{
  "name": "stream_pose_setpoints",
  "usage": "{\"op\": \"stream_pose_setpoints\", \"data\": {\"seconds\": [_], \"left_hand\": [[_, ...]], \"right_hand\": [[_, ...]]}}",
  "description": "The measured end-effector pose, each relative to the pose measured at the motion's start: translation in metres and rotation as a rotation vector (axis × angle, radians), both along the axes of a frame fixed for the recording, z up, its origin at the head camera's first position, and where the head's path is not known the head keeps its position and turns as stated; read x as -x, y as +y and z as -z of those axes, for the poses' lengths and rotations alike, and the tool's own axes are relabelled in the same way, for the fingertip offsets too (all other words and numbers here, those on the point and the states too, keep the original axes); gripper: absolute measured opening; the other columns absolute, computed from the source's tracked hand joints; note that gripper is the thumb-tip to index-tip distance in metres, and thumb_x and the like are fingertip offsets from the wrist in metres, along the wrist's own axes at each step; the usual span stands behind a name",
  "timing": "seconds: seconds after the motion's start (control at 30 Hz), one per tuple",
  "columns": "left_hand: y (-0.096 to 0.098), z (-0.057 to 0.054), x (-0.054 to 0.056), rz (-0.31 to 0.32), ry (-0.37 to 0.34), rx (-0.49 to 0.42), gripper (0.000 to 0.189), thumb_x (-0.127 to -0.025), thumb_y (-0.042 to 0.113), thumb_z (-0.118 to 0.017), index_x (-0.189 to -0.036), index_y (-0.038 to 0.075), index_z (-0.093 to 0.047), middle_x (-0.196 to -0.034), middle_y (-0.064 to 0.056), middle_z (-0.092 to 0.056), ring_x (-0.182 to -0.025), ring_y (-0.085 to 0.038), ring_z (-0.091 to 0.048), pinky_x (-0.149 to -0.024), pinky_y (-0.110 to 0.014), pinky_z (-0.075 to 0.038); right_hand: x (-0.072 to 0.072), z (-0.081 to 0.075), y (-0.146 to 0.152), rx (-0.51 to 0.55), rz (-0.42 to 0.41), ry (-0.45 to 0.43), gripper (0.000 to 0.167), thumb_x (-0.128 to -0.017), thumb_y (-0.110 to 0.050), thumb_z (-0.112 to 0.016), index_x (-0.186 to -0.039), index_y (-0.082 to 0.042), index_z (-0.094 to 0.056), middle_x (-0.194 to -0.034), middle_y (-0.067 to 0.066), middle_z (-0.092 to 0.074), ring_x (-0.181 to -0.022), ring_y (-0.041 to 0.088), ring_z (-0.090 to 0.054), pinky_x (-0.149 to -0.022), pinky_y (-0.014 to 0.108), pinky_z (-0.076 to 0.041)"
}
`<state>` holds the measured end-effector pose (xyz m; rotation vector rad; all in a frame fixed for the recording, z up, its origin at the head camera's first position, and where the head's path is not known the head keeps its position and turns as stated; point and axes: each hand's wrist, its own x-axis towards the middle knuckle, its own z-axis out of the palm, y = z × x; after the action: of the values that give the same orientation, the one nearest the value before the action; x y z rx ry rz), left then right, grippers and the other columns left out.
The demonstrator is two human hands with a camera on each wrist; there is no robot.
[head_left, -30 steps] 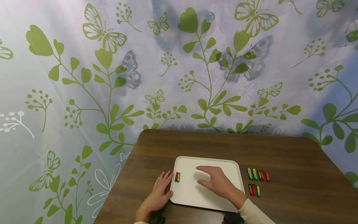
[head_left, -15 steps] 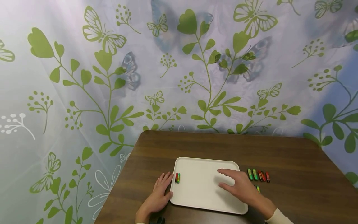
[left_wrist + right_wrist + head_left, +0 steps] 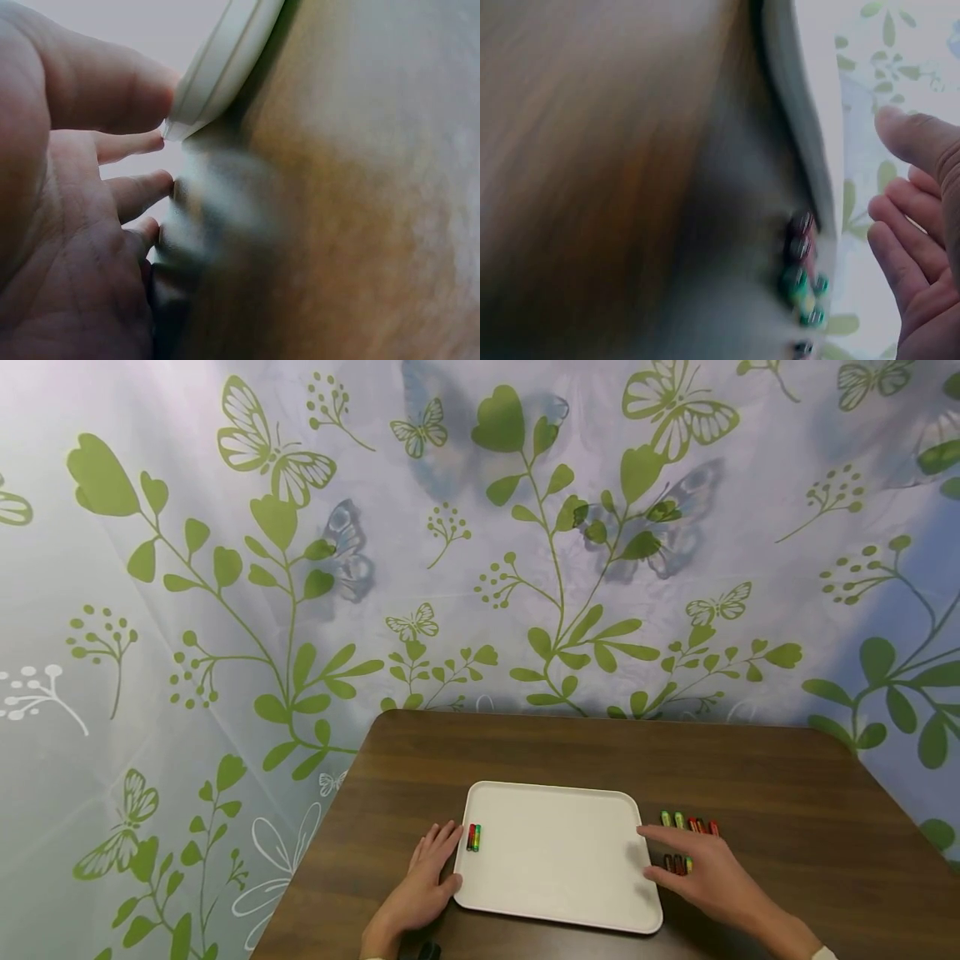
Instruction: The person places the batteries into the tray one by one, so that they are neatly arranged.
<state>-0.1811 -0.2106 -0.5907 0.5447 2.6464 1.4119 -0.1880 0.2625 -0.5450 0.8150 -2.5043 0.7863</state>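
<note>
A white tray (image 3: 555, 860) lies on the wooden table. My left hand (image 3: 422, 883) rests at its left edge, fingers extended; in the left wrist view the thumb meets the tray's rim (image 3: 217, 67). Two small batteries (image 3: 473, 837), one red and one green, lie side by side on the tray's left part. Over the right edge is my right hand (image 3: 708, 870), holding nothing, with thumb and fingers apart. It partly hides two rows of red and green batteries on the table: a back row (image 3: 679, 820) and a front row (image 3: 678, 864), also in the right wrist view as blurred batteries (image 3: 801, 289).
The brown table (image 3: 570, 743) reaches back to a curtain (image 3: 450, 568) printed with leaves and butterflies. A black object (image 3: 429, 951) shows at the front edge by my left wrist.
My right hand has moved right, from over the middle of the tray to its right edge, and now covers part of the battery rows. My left hand has stayed at the tray's left edge.
</note>
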Motion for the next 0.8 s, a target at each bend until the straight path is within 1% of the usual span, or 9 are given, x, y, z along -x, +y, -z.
{"op": "stream_pose_setpoints", "data": {"seconds": [0.17,0.27,0.33,0.43,0.57,0.6,0.67,0.73,0.8], "left_hand": [[-0.001,-0.002,-0.002,0.023,0.017,-0.013,0.072,-0.101,0.009,-0.063,-0.169,0.004,-0.038,-0.176,-0.031,-0.029,-0.166,-0.057,-0.005,-0.125,-0.017,0.017],[-0.001,-0.005,-0.003,0.042,0.038,-0.024,0.072,-0.103,0.013,-0.062,-0.17,0.004,-0.037,-0.175,-0.035,-0.027,-0.164,-0.062,-0.005,-0.135,-0.046,0.016],[-0.001,-0.006,-0.003,0.052,0.044,-0.033,0.072,-0.104,0.015,-0.063,-0.17,0.004,-0.036,-0.174,-0.036,-0.027,-0.162,-0.064,-0.005,-0.133,-0.063,0.013],[-0.001,-0.008,-0.003,0.054,0.034,-0.033,0.073,-0.103,0.015,-0.063,-0.17,0.005,-0.036,-0.175,-0.035,-0.026,-0.163,-0.064,-0.004,-0.133,-0.061,0.014],[-0.002,-0.005,-0.003,0.047,0.043,-0.021,0.073,-0.103,0.014,-0.064,-0.17,0.005,-0.037,-0.175,-0.034,-0.028,-0.163,-0.063,-0.006,-0.133,-0.035,0.018],[-0.002,-0.005,-0.004,0.052,0.052,-0.022,0.073,-0.103,0.013,-0.064,-0.17,0.003,-0.036,-0.174,-0.036,-0.028,-0.162,-0.064,-0.006,-0.134,-0.038,0.019],[-0.001,-0.007,-0.004,0.041,0.032,-0.013,0.073,-0.103,0.012,-0.064,-0.17,0.004,-0.036,-0.175,-0.034,-0.028,-0.164,-0.061,-0.006,-0.131,-0.028,0.019],[-0.001,-0.01,-0.004,0.038,0.02,-0.008,0.073,-0.103,0.012,-0.064,-0.17,0.003,-0.037,-0.175,-0.034,-0.027,-0.164,-0.061,-0.005,-0.133,-0.034,0.018],[0.001,-0.016,-0.005,0.041,-0.005,0.001,0.073,-0.102,0.01,-0.063,-0.169,0.0,-0.036,-0.176,-0.034,-0.026,-0.165,-0.06,-0.004,-0.135,-0.054,0.014]], "right_hand": [[-0.006,0.0,0.023,-0.056,0.061,-0.034,0.059,-0.076,-0.029,-0.1,-0.13,-0.016,-0.08,-0.12,-0.001,-0.084,-0.099,0.006,-0.079,-0.075,0.025,-0.062],[-0.009,0.0,0.035,-0.078,0.093,-0.043,0.06,-0.075,-0.031,-0.101,-0.129,-0.017,-0.08,-0.119,-0.001,-0.084,-0.1,0.003,-0.078,-0.074,0.03,-0.064],[-0.01,0.0,0.042,-0.09,0.112,-0.04,0.061,-0.074,-0.032,-0.102,-0.129,-0.018,-0.081,-0.117,-0.001,-0.084,-0.1,0.001,-0.077,-0.074,0.03,-0.064],[-0.012,0.001,0.052,-0.106,0.128,-0.03,0.062,-0.072,-0.032,-0.102,-0.128,-0.019,-0.081,-0.117,-0.002,-0.084,-0.102,0.0,-0.075,-0.075,0.026,-0.062],[-0.013,0.005,0.06,-0.095,0.117,0.0,0.063,-0.069,-0.03,-0.104,-0.127,-0.019,-0.081,-0.115,-0.002,-0.084,-0.103,-0.002,-0.075,-0.079,0.01,-0.054],[-0.013,0.006,0.061,-0.089,0.113,0.006,0.063,-0.068,-0.03,-0.104,-0.126,-0.02,-0.081,-0.116,-0.003,-0.084,-0.104,-0.002,-0.075,-0.081,0.007,-0.052],[-0.012,0.009,0.063,-0.08,0.102,0.014,0.064,-0.067,-0.028,-0.105,-0.126,-0.02,-0.081,-0.115,-0.003,-0.084,-0.103,-0.001,-0.075,-0.083,0.003,-0.048],[-0.012,0.012,0.063,-0.09,0.107,0.013,0.064,-0.066,-0.028,-0.105,-0.126,-0.021,-0.081,-0.115,-0.004,-0.084,-0.103,-0.001,-0.075,-0.083,0.003,-0.048],[-0.013,0.015,0.062,-0.1,0.117,0.002,0.064,-0.066,-0.028,-0.105,-0.125,-0.022,-0.081,-0.114,-0.004,-0.084,-0.103,-0.001,-0.075,-0.081,0.007,-0.052]]}}
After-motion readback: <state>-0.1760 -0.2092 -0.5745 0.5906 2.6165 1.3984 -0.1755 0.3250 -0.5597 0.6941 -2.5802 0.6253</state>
